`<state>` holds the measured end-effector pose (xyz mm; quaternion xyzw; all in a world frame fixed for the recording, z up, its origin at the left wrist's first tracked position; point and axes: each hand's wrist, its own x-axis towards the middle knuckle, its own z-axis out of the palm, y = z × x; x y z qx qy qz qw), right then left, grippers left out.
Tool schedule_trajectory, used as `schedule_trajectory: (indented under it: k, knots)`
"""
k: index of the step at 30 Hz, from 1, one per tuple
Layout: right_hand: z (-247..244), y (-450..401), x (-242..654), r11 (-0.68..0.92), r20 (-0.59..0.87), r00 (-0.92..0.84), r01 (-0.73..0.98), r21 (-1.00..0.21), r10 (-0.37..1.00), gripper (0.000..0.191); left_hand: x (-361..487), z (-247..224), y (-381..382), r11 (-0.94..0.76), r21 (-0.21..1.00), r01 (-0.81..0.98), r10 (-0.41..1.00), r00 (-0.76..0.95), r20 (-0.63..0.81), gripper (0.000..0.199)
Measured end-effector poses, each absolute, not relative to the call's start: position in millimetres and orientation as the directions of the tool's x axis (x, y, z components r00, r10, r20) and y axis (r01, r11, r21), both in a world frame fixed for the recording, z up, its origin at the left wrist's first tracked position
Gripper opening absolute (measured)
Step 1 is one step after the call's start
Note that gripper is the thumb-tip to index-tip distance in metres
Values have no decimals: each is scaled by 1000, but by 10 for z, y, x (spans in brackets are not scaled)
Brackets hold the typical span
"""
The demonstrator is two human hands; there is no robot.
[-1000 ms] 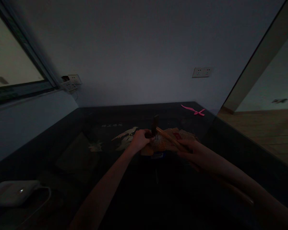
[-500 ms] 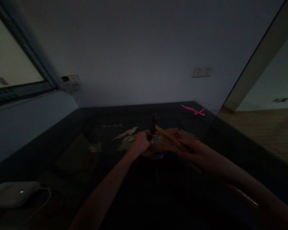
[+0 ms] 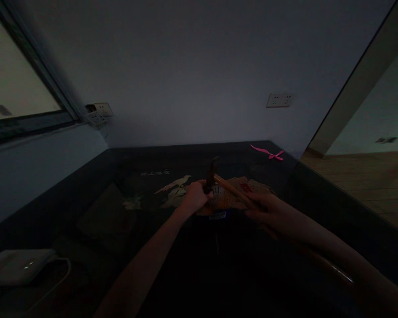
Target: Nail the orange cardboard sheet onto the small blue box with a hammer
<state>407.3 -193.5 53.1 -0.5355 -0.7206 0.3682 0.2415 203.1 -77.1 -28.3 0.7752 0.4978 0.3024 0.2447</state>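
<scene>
My right hand is wrapped around the wooden handle of a hammer, which slants up and left. Its dark metal head is right above the fingers of my left hand. Those fingers are curled closed at the left end of a printed, speckled tan package; the hammer head and the dim light hide what they grip. The package lies on a dark tabletop, with a blue label patch at its near edge.
A pink ribbon lies near the back right corner. At the front left sits a white device with a cable and small lights. Wall sockets are behind the table. A pale bird picture marks the table's surface.
The hammer head has dipped slightly, closer to my left hand's fingers. Both hands stay in nearly the same place, and the package has not visibly moved.
</scene>
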Motion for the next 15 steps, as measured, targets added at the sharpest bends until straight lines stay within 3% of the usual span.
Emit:
schedule_trajectory:
  k: [4, 10, 15]
  knots:
    - [469, -1921, 4068, 91, -142, -335, 592, -801, 931, 27, 2038, -279, -768, -376, 674, 636, 924, 313, 221, 28]
    - [560, -1974, 4067, 89, -109, -309, 564, -821, 945, 22, 2049, -248, -801, -377, 712, 592, 920, 329, 214, 27]
    - [515, -1979, 4035, 7, -212, -323, 562, -827, 922, 25, 2059, -206, -817, -344, 677, 651, 935, 301, 185, 27]
